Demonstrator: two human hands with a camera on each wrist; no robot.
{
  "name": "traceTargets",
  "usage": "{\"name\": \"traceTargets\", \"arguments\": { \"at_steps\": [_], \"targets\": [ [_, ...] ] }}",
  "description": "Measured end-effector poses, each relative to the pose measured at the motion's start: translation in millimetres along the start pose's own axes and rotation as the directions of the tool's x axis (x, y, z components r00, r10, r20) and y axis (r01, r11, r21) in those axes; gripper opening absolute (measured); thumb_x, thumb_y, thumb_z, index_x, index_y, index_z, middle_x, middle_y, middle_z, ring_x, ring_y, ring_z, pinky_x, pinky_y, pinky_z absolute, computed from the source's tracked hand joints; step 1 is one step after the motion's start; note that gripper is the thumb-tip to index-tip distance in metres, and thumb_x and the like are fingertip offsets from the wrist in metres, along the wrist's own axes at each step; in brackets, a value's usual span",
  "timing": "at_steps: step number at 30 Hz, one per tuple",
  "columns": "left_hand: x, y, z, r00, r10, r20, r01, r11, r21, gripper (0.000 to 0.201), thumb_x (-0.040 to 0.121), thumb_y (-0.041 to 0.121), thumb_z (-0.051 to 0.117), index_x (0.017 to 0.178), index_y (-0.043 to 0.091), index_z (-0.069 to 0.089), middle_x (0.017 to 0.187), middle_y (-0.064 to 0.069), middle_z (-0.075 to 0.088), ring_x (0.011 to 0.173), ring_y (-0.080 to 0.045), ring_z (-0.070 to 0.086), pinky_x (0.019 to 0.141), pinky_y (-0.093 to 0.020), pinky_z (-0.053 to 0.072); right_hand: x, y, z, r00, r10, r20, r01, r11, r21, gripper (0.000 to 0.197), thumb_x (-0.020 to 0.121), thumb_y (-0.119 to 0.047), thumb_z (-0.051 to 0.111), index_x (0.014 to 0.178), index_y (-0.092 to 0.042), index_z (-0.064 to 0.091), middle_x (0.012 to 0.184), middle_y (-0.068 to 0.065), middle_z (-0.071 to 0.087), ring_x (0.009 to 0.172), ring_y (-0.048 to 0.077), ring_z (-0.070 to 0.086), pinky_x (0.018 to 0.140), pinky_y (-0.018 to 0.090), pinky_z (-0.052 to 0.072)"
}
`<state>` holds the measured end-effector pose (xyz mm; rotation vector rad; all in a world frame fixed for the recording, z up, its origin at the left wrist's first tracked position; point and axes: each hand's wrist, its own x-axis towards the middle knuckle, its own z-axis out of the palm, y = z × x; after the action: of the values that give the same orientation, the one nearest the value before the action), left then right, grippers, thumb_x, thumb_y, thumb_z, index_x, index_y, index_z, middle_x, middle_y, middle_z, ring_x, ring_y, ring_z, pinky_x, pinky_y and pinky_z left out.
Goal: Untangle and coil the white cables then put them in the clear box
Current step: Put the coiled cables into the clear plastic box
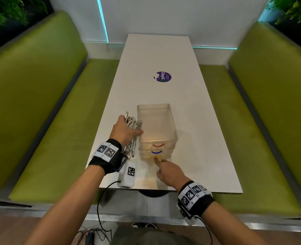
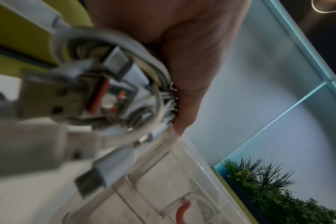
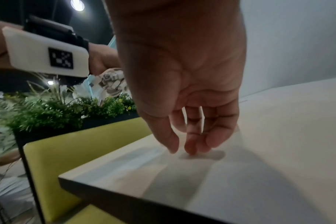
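A clear box (image 1: pixel 173 119) with stacked trays and red, blue and yellow latches stands open-topped on the white table (image 1: pixel 190 96). My left hand (image 1: pixel 125 129) hovers just left of it and grips a tangled bundle of white cables (image 1: pixel 135 123); loose ends and plugs trail back toward my wrist. In the left wrist view the cables (image 2: pixel 113 94) fill my left hand (image 2: pixel 184 63), with several USB plugs showing above the box (image 2: pixel 163 189). My right hand (image 1: pixel 168 172) holds nothing and points its index finger at the box's front latches. Its fingers (image 3: pixel 211 136) hang loosely over the table (image 3: pixel 269 144).
A purple round sticker (image 1: pixel 164 76) lies further up the table. Green benches flank the table on the left (image 1: pixel 40 106) and the right (image 1: pixel 270 117). The white camera unit (image 1: pixel 128 174) under my left wrist hangs by the table's near edge.
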<state>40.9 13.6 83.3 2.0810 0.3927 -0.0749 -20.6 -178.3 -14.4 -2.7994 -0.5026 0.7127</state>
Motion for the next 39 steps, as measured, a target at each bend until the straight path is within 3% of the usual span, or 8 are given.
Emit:
{"name": "traceTargets", "arguments": {
  "at_steps": [6, 13, 16, 25, 29, 34, 36, 39],
  "targets": [
    [0, -2, 3, 1.0, -0.028, -0.006, 0.028, 0.999, -0.045, 0.061, 0.066, 0.026, 0.085, 0.11, 0.01, 0.046, 0.104, -0.009, 0.062, 0.091, -0.025, 0.062, 0.073, -0.035, 0.051, -7, -2, 1, 0.994, -0.024, -0.104, 0.036, 0.992, 0.117, 0.049, 0.091, -0.019, 0.046, 0.139, -0.015, 0.039, 0.125, 0.011, 0.053, 0.11, 0.029, 0.053, 0.083, 0.036, 0.046],
    [1, -4, 4, 0.999, -0.043, -0.005, 0.042, 0.997, -0.063, 0.061, 0.067, 0.025, 0.085, 0.111, 0.009, 0.046, 0.105, -0.01, 0.062, 0.092, -0.025, 0.062, 0.073, -0.035, 0.051, -61, -8, 1, 0.989, -0.144, -0.031, 0.144, 0.99, 0.008, 0.031, 0.094, -0.03, 0.045, 0.114, -0.015, 0.063, 0.106, 0.008, 0.06, 0.1, 0.027, 0.057, 0.08, 0.036, 0.046],
    [1, -3, 3, 0.999, -0.042, 0.001, 0.042, 0.997, -0.059, 0.062, 0.067, 0.026, 0.085, 0.112, 0.009, 0.046, 0.106, -0.01, 0.062, 0.093, -0.026, 0.062, 0.076, -0.038, 0.053, -61, -9, -7, 0.973, -0.131, -0.188, 0.158, 0.978, 0.137, 0.027, 0.093, -0.028, 0.05, 0.117, -0.019, 0.059, 0.114, 0.0, 0.055, 0.105, 0.019, 0.051, 0.083, 0.032, 0.044],
    [-3, -1, 3, 0.999, -0.042, 0.008, 0.042, 0.996, -0.076, 0.06, 0.068, 0.023, 0.084, 0.112, 0.009, 0.046, 0.107, -0.01, 0.062, 0.093, -0.026, 0.062, 0.076, -0.037, 0.053, -63, -11, -11, 0.985, -0.148, 0.092, 0.145, 0.988, 0.044, 0.022, 0.088, -0.022, 0.057, 0.108, -0.014, 0.063, 0.11, 0.007, 0.06, 0.1, 0.026, 0.056, 0.08, 0.033, 0.043],
    [-10, 4, 0, 1.0, -0.013, -0.018, 0.012, 0.998, -0.059, 0.058, 0.069, 0.024, 0.083, 0.11, 0.009, 0.045, 0.105, -0.009, 0.061, 0.09, -0.024, 0.061, 0.069, -0.033, 0.049, -66, -20, -37, 0.987, -0.154, -0.054, 0.162, 0.965, 0.209, 0.039, 0.09, -0.038, 0.058, 0.124, -0.019, 0.058, 0.115, 0.0, 0.062, 0.098, 0.016, 0.058, 0.085, 0.03, 0.046],
    [-51, 19, -7, 0.988, 0.104, -0.113, -0.134, 0.942, -0.306, 0.046, 0.072, 0.018, 0.081, 0.105, 0.009, 0.051, 0.092, -0.004, 0.065, 0.082, -0.022, 0.066, 0.067, -0.033, 0.053, -67, -46, -91, 0.949, -0.014, -0.316, 0.251, 0.639, 0.727, 0.078, 0.077, -0.061, 0.058, 0.141, -0.023, 0.038, 0.133, -0.011, 0.047, 0.116, 0.003, 0.049, 0.096, 0.022, 0.043],
    [-73, 27, -3, 0.991, 0.13, -0.031, -0.125, 0.818, -0.562, 0.04, 0.077, 0.01, 0.076, 0.108, 0.002, 0.052, 0.09, -0.007, 0.064, 0.079, -0.023, 0.064, 0.065, -0.033, 0.054, -68, -60, -108, 0.958, -0.085, -0.274, 0.278, 0.517, 0.81, 0.088, 0.071, -0.061, 0.056, 0.146, -0.025, 0.028, 0.139, -0.013, 0.042, 0.126, 0.003, 0.043, 0.102, 0.022, 0.039],
    [-99, 34, 12, 0.986, 0.166, 0.024, -0.071, 0.544, -0.836, 0.043, 0.082, 0.014, 0.072, 0.118, 0.007, 0.051, 0.096, -0.008, 0.064, 0.09, -0.025, 0.064, 0.072, -0.032, 0.055, -68, -74, -116, 0.929, -0.183, -0.321, 0.363, 0.292, 0.885, 0.07, 0.074, -0.036, 0.067, 0.137, -0.022, 0.039, 0.128, -0.01, 0.056, 0.12, 0.002, 0.053, 0.097, 0.016, 0.043]
  ]
}}
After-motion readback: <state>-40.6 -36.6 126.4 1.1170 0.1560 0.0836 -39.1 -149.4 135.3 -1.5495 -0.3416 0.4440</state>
